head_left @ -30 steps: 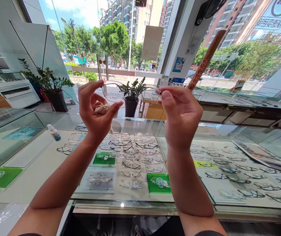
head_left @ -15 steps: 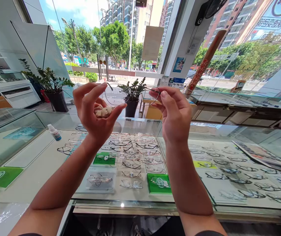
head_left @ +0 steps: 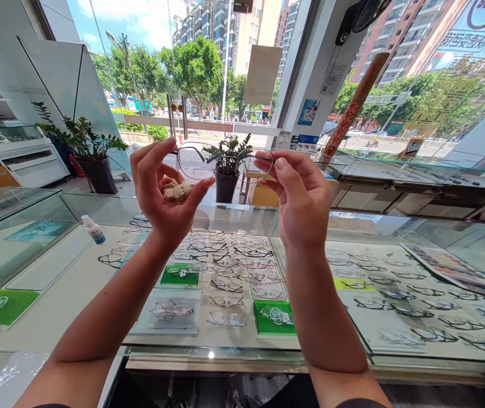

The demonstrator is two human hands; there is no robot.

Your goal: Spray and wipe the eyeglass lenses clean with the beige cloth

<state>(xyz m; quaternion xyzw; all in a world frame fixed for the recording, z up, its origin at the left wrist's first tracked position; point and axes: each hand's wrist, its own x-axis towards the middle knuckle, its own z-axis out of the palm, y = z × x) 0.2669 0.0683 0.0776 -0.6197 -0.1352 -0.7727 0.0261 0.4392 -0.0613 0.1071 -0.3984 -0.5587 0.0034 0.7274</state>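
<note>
A pair of thin round-rimmed eyeglasses [head_left: 195,164] is held up in front of me, above the glass counter, the temples folded toward the middle. My right hand [head_left: 302,192] pinches it at the right end, between thumb and fingers. At the other end, my left hand [head_left: 157,181] has its index fingertip beside the upper left of the rim and its thumb tip by the lower edge of the left lens. Tucked in the left palm under the curled fingers is a crumpled beige cloth [head_left: 177,191].
Under my arms stands the glass display counter [head_left: 221,356], with rows of eyeglasses [head_left: 226,318] inside. A small spray bottle [head_left: 93,229] is at the left. Potted plants [head_left: 93,173] stand beyond the counter, near the windows. On the right, a second glass case [head_left: 395,164] runs along the window.
My left hand has shifted slightly right and its index finger has risen. The left temple now shows longer through the lens, pointing inward. My right hand has barely moved.
</note>
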